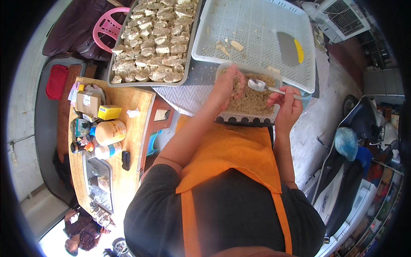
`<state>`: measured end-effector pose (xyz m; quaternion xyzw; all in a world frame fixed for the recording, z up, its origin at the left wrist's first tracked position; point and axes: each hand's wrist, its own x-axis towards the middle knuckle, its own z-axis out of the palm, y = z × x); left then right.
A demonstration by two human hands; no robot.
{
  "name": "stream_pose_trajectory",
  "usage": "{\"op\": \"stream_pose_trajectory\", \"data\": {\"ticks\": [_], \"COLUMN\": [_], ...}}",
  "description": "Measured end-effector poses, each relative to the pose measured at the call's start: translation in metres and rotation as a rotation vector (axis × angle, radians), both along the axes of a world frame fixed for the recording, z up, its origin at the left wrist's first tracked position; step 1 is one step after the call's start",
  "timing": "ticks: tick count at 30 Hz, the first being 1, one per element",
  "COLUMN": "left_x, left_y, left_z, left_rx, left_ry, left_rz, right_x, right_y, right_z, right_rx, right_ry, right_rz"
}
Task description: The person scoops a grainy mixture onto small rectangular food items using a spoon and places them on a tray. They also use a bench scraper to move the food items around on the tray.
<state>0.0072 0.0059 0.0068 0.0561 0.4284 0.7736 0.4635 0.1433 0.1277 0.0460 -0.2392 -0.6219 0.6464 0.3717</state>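
A white plastic tub (276, 110) of brown crumbly mixture (257, 101) stands in front of me. My left hand (230, 85) is at the tub's left side, its fingers curled in over some of the mixture; whether they grip it is hard to see. Over the tub's right side, my right hand (288, 104) holds a metal spoon (258, 85) by its handle, bowl pointing left. Beyond the tub, a perforated white plastic tray (250, 29) holds pale pieces (237, 45) and a grey scraper with a yellow grip (290, 49). To the left, a metal tray (189, 61) carries rows of coated pale pieces (160, 40).
A wooden table (135, 135) on the left bears a large pump bottle (110, 132), small boxes (109, 112) and a metal tray (109, 186). Another person (85, 233) is at the far lower left. A scooter (340, 180) stands on the right.
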Motion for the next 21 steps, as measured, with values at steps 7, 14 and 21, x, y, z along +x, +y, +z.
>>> {"op": "stream_pose_trajectory", "data": {"ticks": [7,14,21], "left_x": [0.01,0.007,-0.001], "left_y": [-0.004,0.002,0.01], "left_z": [0.012,-0.006,-0.029], "left_rx": [-0.099,-0.19,-0.091], "left_ry": [0.205,0.516,0.957], "left_rz": [-0.019,0.013,0.086], "right_x": [-0.002,0.001,-0.001], "right_y": [-0.003,-0.003,0.001], "right_z": [-0.038,-0.022,-0.035], "right_rx": [0.487,0.483,0.745], "right_ry": [-0.308,-0.355,-0.4], "right_rz": [0.033,0.003,-0.064]}}
